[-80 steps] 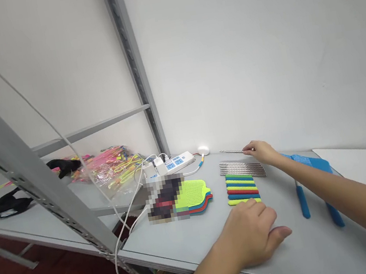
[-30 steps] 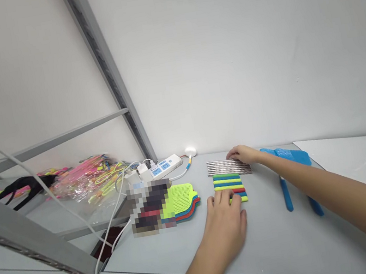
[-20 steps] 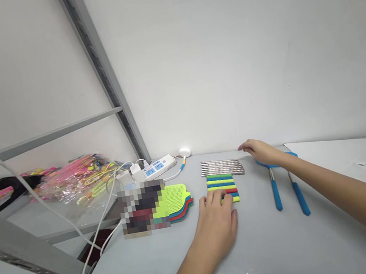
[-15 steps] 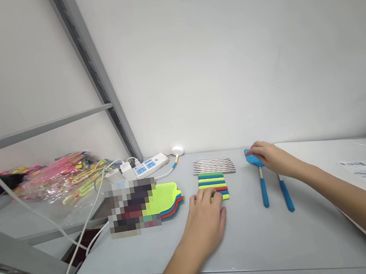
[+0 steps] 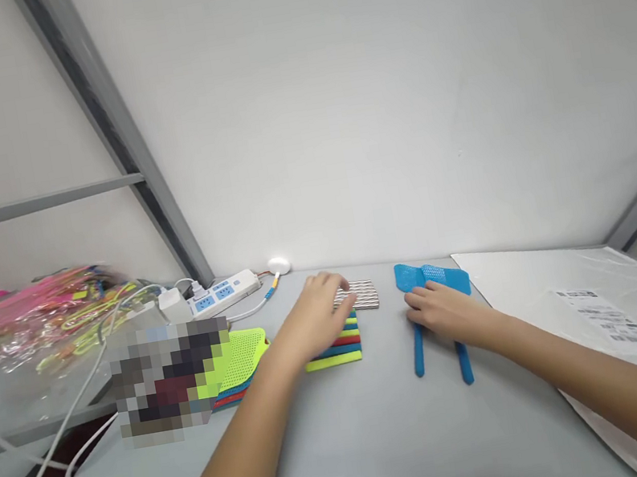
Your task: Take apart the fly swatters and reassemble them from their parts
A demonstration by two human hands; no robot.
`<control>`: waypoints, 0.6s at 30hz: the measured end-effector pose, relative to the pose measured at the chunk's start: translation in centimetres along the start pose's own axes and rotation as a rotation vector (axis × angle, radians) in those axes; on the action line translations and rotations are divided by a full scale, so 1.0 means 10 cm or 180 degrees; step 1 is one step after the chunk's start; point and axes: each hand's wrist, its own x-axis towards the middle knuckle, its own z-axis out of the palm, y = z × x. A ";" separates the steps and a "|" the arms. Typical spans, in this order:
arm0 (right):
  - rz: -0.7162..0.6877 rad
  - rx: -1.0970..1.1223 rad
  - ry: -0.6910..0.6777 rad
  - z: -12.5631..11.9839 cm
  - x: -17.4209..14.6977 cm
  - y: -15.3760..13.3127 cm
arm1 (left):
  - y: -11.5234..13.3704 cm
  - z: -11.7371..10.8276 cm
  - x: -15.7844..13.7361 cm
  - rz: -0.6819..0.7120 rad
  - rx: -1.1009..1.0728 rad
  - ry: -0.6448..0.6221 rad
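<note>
Swatters blue in head and handle, fine pale dot pattern on the heads; rods bright silver, reading as stripes. Grips banded green, blue, red and lime-yellow; stacked mesh heads dotted lime-yellow uppermost, blue and red beneath. Tabletop plain grey, power strip white with light-blue socket panels, bagged bundle mostly pink with yellow.

Left hand over silver rods and coloured handles — contact unconfirmed. Right hand at two blue swatters — lying on grey tabletop. Power strip near wall.
</note>
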 end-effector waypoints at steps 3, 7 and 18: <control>-0.0303 -0.0021 0.0001 -0.07 0.09 0.01 | -0.20 0.01 0.35 -0.0334 -0.0284 0.0133; -0.0240 -0.0032 0.0738 -0.22 0.18 0.17 | -0.35 0.11 0.52 -0.0600 -0.0289 0.0461; 0.1728 0.2860 0.0974 -0.56 0.62 0.72 | -0.40 0.33 0.11 -0.1394 -0.0846 0.0776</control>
